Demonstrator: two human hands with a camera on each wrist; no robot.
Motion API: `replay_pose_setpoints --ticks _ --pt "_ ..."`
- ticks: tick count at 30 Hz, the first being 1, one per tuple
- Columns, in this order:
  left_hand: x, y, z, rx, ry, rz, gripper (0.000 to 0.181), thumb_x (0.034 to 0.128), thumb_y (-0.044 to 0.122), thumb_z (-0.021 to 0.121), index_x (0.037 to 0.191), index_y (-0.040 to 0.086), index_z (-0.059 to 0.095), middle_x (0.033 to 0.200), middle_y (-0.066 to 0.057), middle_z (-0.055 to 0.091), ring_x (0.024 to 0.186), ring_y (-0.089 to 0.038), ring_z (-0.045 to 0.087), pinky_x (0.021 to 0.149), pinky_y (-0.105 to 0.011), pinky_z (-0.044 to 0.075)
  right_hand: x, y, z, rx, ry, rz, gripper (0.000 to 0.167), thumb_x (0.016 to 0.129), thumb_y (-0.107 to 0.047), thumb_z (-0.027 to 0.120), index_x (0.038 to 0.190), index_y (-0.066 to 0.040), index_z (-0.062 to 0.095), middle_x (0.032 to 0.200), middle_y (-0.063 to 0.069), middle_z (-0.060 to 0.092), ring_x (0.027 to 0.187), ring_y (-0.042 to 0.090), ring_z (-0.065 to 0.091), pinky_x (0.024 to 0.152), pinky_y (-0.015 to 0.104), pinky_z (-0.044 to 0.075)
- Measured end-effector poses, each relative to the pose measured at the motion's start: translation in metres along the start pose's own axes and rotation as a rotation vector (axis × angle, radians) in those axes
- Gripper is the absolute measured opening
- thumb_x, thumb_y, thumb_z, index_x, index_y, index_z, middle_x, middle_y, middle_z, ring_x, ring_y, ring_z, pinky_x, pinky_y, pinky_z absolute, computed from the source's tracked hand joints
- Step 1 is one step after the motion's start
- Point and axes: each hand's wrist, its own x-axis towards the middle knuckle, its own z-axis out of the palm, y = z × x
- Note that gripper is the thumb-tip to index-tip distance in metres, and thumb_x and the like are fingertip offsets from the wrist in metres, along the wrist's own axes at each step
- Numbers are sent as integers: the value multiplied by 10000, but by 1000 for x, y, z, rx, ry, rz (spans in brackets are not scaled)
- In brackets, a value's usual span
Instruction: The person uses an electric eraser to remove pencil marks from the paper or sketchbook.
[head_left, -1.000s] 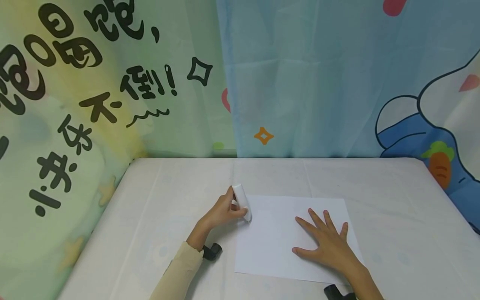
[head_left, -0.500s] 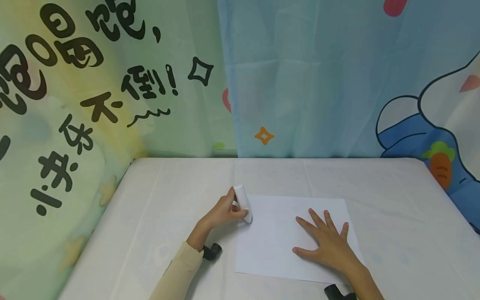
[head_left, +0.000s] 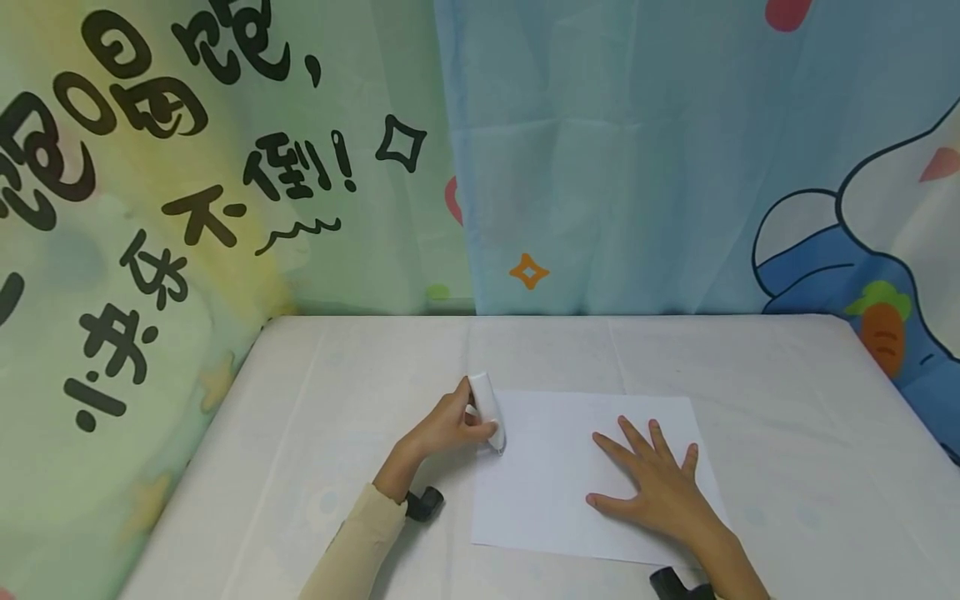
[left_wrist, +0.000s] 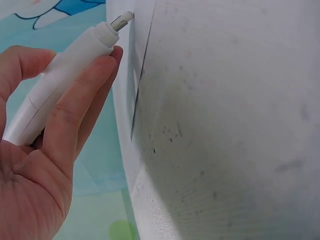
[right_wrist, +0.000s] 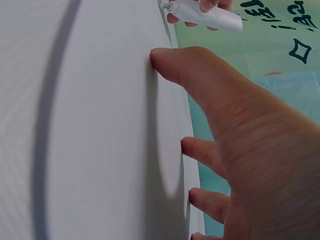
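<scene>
My left hand [head_left: 442, 423] grips a white electric eraser [head_left: 487, 410] over the left edge of a blank sheet of paper [head_left: 547, 500]. In the left wrist view, the fingers and thumb wrap its thick body [left_wrist: 70, 72], and a small pale tip [left_wrist: 122, 21] in a metal holder points at the paper. That tip is at or very near the surface; contact is hard to tell. My right hand [head_left: 656, 487] rests on the right part of the sheet with its fingers spread. From the right wrist, its thumb [right_wrist: 195, 65] touches the paper.
A white cloth [head_left: 360, 358] covers the table under the sheet. Behind stand a blue curtain [head_left: 645, 167] and a green one [head_left: 382, 233] with printed characters. Each wrist wears a small black camera, such as the left one [head_left: 425, 503].
My left hand has shifted very slightly toward me with the electric eraser, along the paper's left edge. The right hand and the sheet stay in place.
</scene>
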Motion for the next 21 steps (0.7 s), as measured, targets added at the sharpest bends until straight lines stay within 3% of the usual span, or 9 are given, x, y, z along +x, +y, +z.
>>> replay_pose_setpoints --ticks 6,13,21 --pt "0 1 1 -27 21 -39 488 888 76 675 1244 -65 373 1074 -200 573 860 -241 667 712 -243 531 1 0 0 -1 4 -4 818 736 -587 742 1402 -167 519 1525 260 309 1380 600 125 937 850 -29" --pt "0 -1 2 -111 76 -66 497 895 -7 646 1283 -111 354 1071 -234 543 896 -371 677 685 -321 572 1 0 0 1 2 -4 819 735 -587 745 1403 -170 518 1524 259 310 1382 597 124 938 850 -28" --pt "-2 -4 -3 -123 174 -120 474 894 40 665 1275 -72 406 1045 -186 538 850 -249 664 666 -308 580 0 0 0 -5 -3 3 826 730 -591 745 1402 -167 518 1524 261 306 1386 592 115 943 846 -35"
